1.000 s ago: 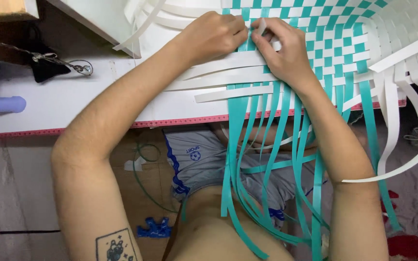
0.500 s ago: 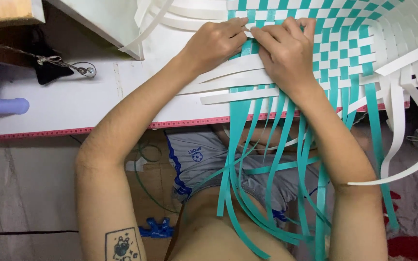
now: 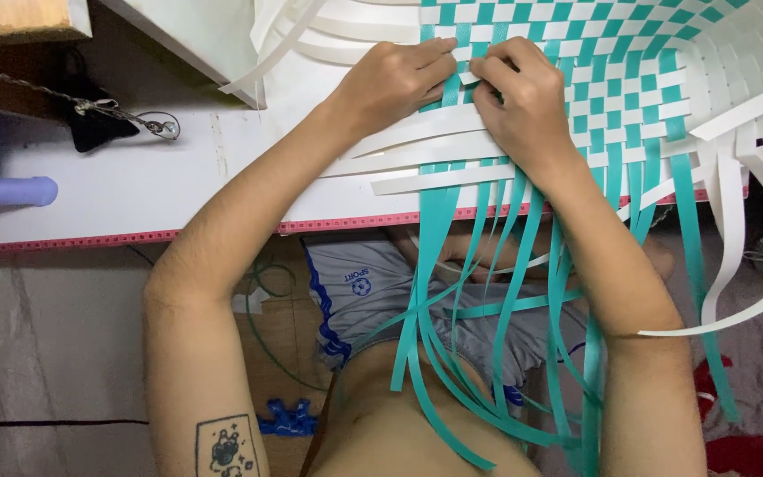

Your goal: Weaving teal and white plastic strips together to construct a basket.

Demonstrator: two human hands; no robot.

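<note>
The woven mat (image 3: 611,79) of teal and white plastic strips lies on the white surface (image 3: 134,190) at the far right of the scene, its finished checkered part spreading to the right and its unwoven ends spilling over the near edge. Both hands meet at its near-left corner. The left hand (image 3: 395,84) presses flat on the loose white strips (image 3: 417,159), its fingertips at a teal strip; the right hand (image 3: 523,97) is curled, thumb and fingers pinched together on a strip at the weave's edge — which strip exactly, I cannot tell, as the knuckles hide it.

To do this step well, I judge, the left hand should hold the white strips flat and parallel so they do not fan out, while the right slides the pinched strip snug against the last finished row — no gap, no buckle — keeping the over-and-under order true.

The mat's teal strips (image 3: 496,353) run near to far and hang down past the red-trimmed edge (image 3: 222,231) over the person's lap, pointing toward the near side. The white strips cross them left to right, their free ends pointing left. At the far right the white bands (image 3: 744,238) curl upward and loop away.

On the far left sit a lilac plastic thing (image 3: 2,190) and a dark pouch (image 3: 99,128).
</note>
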